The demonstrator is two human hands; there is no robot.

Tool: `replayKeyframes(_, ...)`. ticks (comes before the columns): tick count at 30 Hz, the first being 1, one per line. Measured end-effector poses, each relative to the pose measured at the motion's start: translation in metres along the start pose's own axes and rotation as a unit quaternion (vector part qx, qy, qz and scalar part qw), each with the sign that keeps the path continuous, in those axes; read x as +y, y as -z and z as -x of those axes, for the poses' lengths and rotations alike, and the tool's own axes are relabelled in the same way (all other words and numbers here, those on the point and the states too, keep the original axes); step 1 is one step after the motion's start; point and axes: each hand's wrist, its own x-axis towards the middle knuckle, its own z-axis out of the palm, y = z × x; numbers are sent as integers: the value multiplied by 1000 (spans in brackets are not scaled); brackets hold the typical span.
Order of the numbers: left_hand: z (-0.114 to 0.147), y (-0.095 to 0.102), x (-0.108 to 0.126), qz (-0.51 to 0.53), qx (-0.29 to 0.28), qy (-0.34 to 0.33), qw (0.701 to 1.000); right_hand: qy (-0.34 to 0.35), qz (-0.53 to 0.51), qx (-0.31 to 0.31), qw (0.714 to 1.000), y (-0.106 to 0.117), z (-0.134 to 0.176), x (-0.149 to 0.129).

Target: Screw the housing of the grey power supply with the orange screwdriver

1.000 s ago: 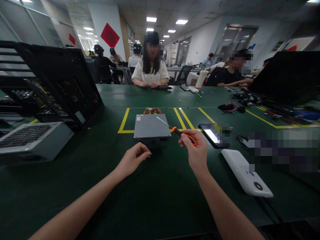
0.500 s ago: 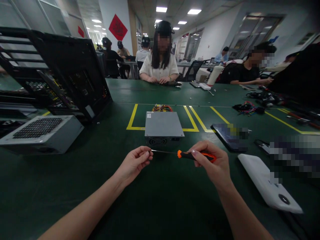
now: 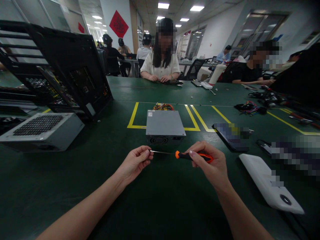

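Observation:
In my right hand [image 3: 208, 161] is a screwdriver [image 3: 185, 155] with a black and orange handle, held level with its thin shaft pointing left. The fingers of my left hand [image 3: 138, 161] are pinched at the shaft's tip; whether they also hold something small there is hidden. Just beyond both hands, a grey power supply [image 3: 165, 122] lies on the green table [image 3: 160, 206], its fan grille and socket facing me. A bundle of coloured cables [image 3: 163, 106] sticks out behind it.
At left stand a second power supply [image 3: 62, 128] and an open black computer case [image 3: 92, 66]. A dark phone [image 3: 228, 136] and a white power bank-like block [image 3: 270, 183] lie at right. Cables [image 3: 250, 108] sit farther back. A person [image 3: 161, 65] sits across the table.
My right hand and the screwdriver have shifted slightly left, toward my left hand. The left hand stays almost in place. The whole view has moved a little.

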Motion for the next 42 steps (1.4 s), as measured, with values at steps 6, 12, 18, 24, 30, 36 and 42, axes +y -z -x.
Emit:
replayKeyframes(6,-4,3,-1,-4,12,-20,1000,-28,14,-20,999,-3,-2,-4)
replayKeyframes(12,-10,9,3,-8,80,-80,994,-186,-9,-130,974,-22,-2,-6)
replayKeyframes(18,-10,8,4,-42,57,-97,993,-296,-184,-241,906,-60,20,2)
replayKeyframes(24,-4,2,-6,-99,-6,-41,994,-391,-289,-219,846,-84,39,1)
replayKeyframes(30,-2,-1,-9,-125,-29,-11,992,-407,-316,-194,835,-85,41,-7)
replayKeyframes(36,-1,0,-13,-167,-59,15,984,-418,-348,-85,835,-72,42,0)
replayKeyframes(42,-3,2,-17,-194,-72,22,978,-407,-357,-19,840,-58,39,13)
